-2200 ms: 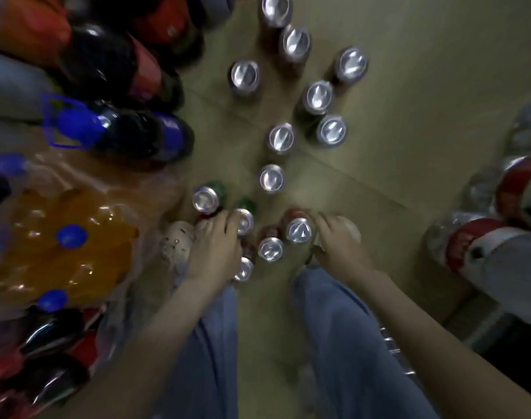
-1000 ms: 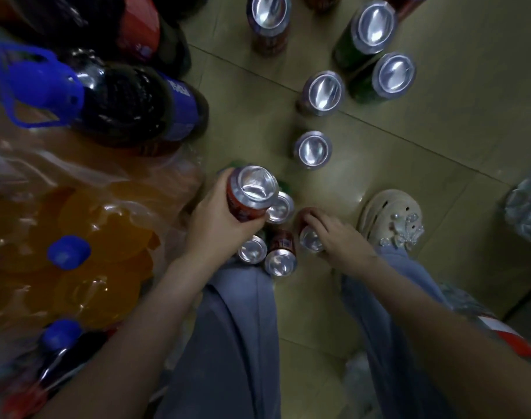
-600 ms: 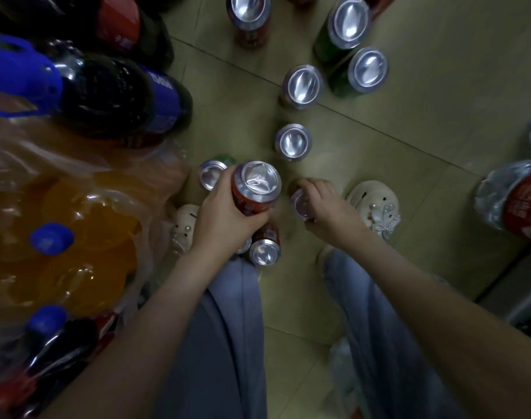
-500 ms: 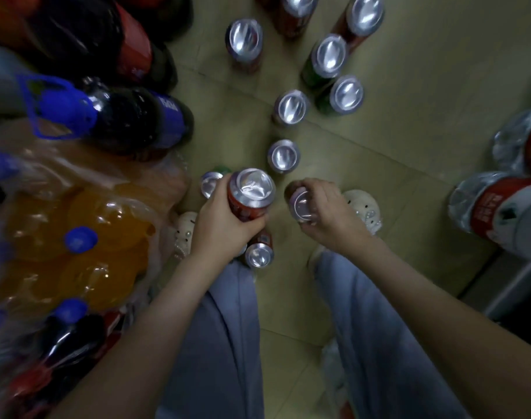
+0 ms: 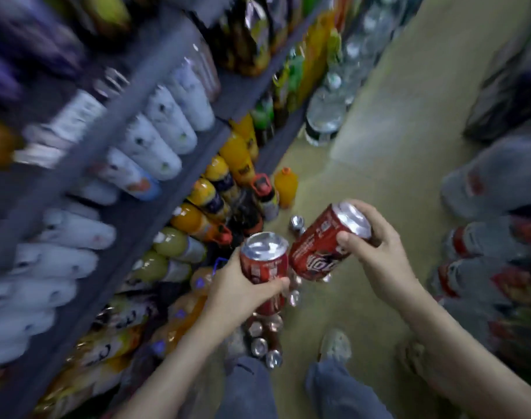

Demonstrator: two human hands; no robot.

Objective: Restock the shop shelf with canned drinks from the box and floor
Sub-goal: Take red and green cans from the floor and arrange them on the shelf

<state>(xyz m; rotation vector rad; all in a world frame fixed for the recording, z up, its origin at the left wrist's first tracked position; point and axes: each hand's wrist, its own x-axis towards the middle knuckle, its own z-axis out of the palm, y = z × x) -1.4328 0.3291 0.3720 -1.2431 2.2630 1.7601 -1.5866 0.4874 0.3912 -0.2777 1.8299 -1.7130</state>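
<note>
Two gripped cans: left can (image 5: pixel 265 263) upright, right can (image 5: pixel 321 249) leaning top-rightward

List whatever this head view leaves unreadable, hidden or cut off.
White bottles on the shelf: head view, motion blur smears labels.
Floor cans: head view, the left hand and its red can cover some, so no count.
Tilted can: head view, brand text blurred and partly under the right hand.
Wrapped bottles at right: blurred, cut by the frame edge.
The box: not in view.
</note>
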